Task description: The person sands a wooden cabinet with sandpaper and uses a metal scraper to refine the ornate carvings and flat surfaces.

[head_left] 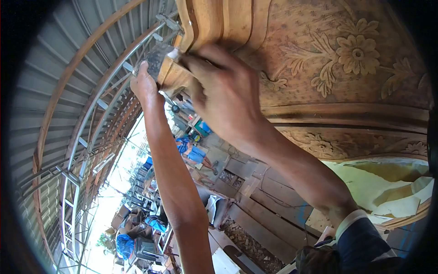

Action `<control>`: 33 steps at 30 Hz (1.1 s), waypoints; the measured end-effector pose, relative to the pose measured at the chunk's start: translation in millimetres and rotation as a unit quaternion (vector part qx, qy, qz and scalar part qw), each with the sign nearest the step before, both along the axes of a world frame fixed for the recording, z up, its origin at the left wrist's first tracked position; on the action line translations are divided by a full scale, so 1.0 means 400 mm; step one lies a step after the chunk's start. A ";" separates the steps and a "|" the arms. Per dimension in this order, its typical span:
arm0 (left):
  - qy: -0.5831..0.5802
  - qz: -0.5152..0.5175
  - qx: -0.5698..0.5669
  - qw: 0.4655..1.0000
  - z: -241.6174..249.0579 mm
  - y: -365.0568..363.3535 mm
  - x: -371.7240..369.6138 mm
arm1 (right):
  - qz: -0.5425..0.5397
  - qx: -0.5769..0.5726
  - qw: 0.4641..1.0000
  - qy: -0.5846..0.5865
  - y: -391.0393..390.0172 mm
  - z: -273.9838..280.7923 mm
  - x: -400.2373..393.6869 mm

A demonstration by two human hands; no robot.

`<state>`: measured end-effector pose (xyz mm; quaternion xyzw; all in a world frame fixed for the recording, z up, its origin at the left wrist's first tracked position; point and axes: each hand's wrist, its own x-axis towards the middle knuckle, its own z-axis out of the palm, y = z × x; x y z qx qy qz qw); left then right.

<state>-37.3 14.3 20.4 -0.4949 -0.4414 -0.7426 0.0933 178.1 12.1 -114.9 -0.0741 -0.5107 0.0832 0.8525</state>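
Note:
A dark, smudged flat piece (pixel 157 60) is gripped by my left hand (pixel 145 84), its thumb laid over the near edge. A small white dab (pixel 173 54) shows at the piece's right corner. Close beside that corner is my right hand (pixel 226 89), fingers curled together and slightly blurred. Whatever those fingers hold is mostly hidden, though a thin edge seems to show at their tips. Both hands are raised against the moulded edge of a carved wooden panel (pixel 310 68), which bears a flower (pixel 358 54) and leaves in relief.
A lower carved rail (pixel 328 144) runs under the panel, above a pale torn sheet (pixel 388 187). Below are floor boards (pixel 264 214) and rubble (pixel 248 239). Another person (pixel 194 150) is farther off, near piled goods (pixel 137 228). Metal roofing (pixel 41 100) curves at left.

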 end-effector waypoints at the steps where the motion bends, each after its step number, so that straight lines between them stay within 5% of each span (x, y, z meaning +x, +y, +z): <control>1: 0.000 0.001 0.001 1.000 -0.003 0.002 -0.011 | 0.001 0.001 1.000 0.000 0.002 -0.032 0.005; 5: -0.010 -0.002 -0.008 1.000 0.002 -0.006 0.021 | 0.037 0.035 0.999 0.020 0.005 -0.013 0.011; 7: 0.040 0.090 -0.034 0.995 -0.001 -0.009 0.014 | -0.025 0.047 0.998 0.020 0.007 0.031 -0.016; 9: 0.013 0.032 -0.008 0.999 0.001 0.004 0.014 | -0.023 0.056 0.997 0.056 0.015 0.002 -0.034; 12: -0.006 0.031 0.014 0.999 0.000 0.009 0.011 | 0.009 0.025 0.999 -0.042 0.026 -0.080 -0.014; 17: -0.026 0.014 -0.018 0.999 -0.007 -0.001 0.016 | -0.034 0.049 0.998 0.018 0.010 -0.016 -0.026; 20: -0.022 0.014 -0.006 1.000 -0.001 -0.001 -0.005 | -0.033 0.013 0.994 -0.102 0.020 -0.082 -0.020; 24: -0.016 -0.011 -0.013 1.000 0.004 0.006 -0.010 | -0.016 0.062 0.997 0.050 0.022 -0.041 -0.026; 27: -0.028 -0.004 -0.031 0.999 -0.016 -0.012 0.036 | -0.005 0.063 0.997 0.042 0.032 -0.044 -0.061; 28: -0.027 0.006 -0.006 1.000 -0.009 -0.001 0.030 | -0.006 -0.019 0.996 -0.086 0.020 -0.082 -0.047; 31: 0.005 -0.006 0.012 1.000 0.011 0.016 0.015 | 0.009 0.017 1.000 -0.003 0.042 -0.135 -0.072; 33: -0.021 -0.018 -0.015 0.999 0.001 0.007 -0.003 | 0.010 0.060 0.996 0.067 0.023 -0.053 -0.030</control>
